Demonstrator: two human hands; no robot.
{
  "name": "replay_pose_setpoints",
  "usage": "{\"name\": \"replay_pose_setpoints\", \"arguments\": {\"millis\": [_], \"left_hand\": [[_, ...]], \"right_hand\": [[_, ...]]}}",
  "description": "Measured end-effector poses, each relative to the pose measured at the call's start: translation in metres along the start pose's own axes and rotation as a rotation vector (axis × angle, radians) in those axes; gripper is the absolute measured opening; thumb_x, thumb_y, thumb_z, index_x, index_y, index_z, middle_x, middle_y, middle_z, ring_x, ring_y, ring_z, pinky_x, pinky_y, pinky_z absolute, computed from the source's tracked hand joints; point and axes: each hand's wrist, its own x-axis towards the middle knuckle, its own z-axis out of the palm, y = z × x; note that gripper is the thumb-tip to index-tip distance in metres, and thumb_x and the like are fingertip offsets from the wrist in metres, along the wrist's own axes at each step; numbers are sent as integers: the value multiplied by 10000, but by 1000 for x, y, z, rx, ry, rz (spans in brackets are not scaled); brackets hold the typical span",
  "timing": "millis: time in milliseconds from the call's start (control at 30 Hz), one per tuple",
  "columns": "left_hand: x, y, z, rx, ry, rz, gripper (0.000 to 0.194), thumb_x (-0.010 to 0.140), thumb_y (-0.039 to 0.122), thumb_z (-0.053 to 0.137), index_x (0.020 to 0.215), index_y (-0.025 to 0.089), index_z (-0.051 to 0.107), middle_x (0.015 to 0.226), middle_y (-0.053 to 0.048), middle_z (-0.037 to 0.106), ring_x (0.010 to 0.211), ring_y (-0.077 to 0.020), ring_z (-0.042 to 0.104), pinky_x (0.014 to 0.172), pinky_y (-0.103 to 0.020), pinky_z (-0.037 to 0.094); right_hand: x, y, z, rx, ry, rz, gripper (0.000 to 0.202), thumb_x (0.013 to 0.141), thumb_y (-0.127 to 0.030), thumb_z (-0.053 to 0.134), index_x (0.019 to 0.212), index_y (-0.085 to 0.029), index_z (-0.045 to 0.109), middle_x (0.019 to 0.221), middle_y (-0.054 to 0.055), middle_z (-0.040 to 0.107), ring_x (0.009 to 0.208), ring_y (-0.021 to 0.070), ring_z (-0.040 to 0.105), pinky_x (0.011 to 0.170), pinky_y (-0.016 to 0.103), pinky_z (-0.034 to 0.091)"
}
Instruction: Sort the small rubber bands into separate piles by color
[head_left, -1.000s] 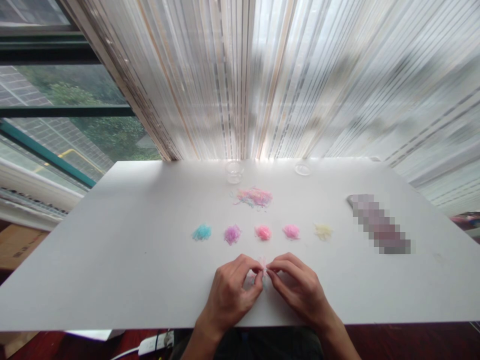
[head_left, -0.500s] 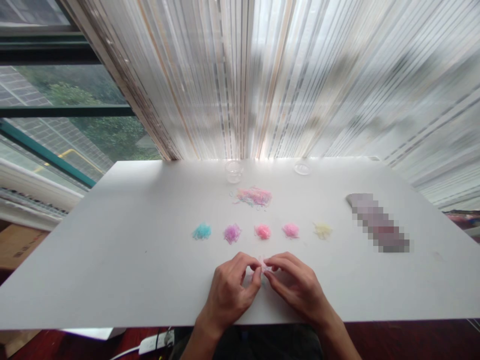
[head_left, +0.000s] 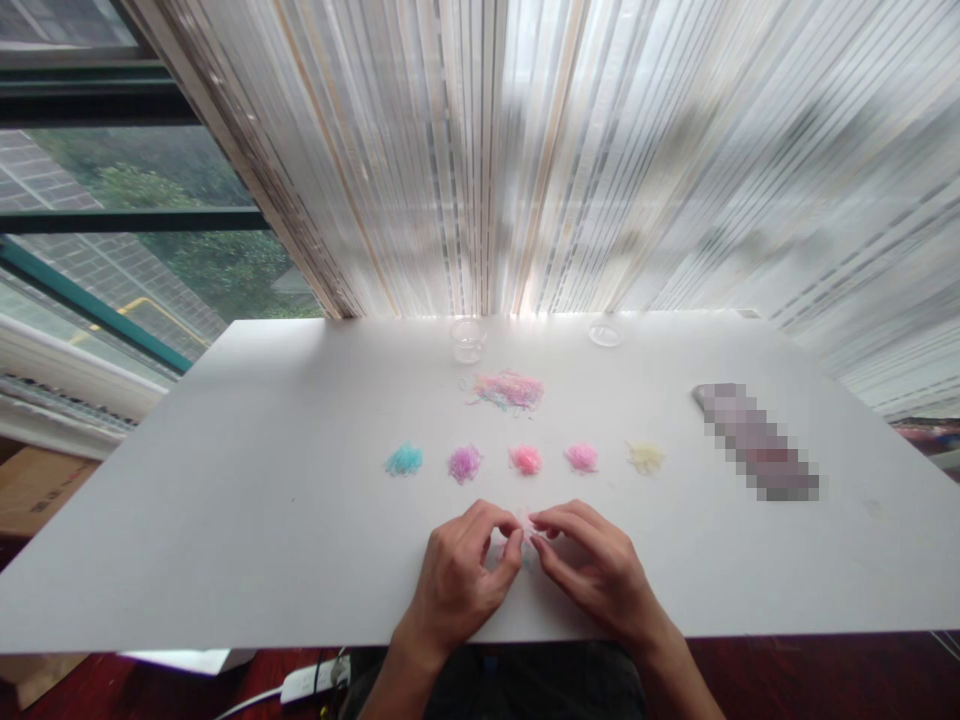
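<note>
My left hand (head_left: 469, 570) rests low over the table's near edge, thumb and index fingertip pressed together; whatever is between them is too small to make out. Facing it, my right hand (head_left: 592, 565) has its thumb and index fingertips slightly apart, with nothing visible in them. Beneath and between the fingertips lies a small loose group of pale pink and bluish elastic bands (head_left: 526, 519), partly hidden by the hands. Just beyond sit sorted heaps of tiny elastic bands: blue (head_left: 405, 459), purple (head_left: 464, 462), coral pink (head_left: 526, 460), light pink (head_left: 582, 458) and pale yellow (head_left: 645, 457).
Behind the row lies a mixed-colour pile of bands (head_left: 508, 390). A clear plastic cup (head_left: 468, 342) and a clear lid (head_left: 605, 334) stand at the back of the white table (head_left: 262, 520). A blurred-out long object (head_left: 757, 440) lies to the right. Striped curtains hang behind.
My right fingertips have moved slightly apart from my left ones. The left hand keeps its pinch, and the heaps look the same.
</note>
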Motion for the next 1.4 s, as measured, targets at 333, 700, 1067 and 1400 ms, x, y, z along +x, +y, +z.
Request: {"name": "replay_pose_setpoints", "arguments": {"millis": [333,700,1067,1400], "left_hand": [[0,0,0,-8,-2,7,87,981,172,595,904,198,626,806,1,675,570,-101,536,537,-218,413],[-1,-2,1,4,5,19,89,984,188,602,898,195,626,800,-6,676,592,-107,568,543,-219,432],[1,-1,0,3,4,13,79,987,203,605,913,195,632,819,-12,693,585,-107,577,541,-218,458],[1,-2,-1,16,-6,49,106,1014,209,585,945,193,664,829,-22,716,591,-108,601,561,-222,478]], "right_hand": [[-3,3,2,11,-16,-7,182,936,-124,675,1087,-223,702,923,57,715,813,180,700,709,288,602],[-1,1,1,0,4,0,124,956,-152,650,1043,-217,710,864,54,719,760,176,690,666,288,596],[2,-1,0,1,7,16,117,960,-150,632,979,-222,723,815,45,715,728,178,686,651,287,581],[2,-2,0,-12,2,18,109,967,-160,627,976,-220,718,816,43,714,727,174,684,652,285,579]]}}
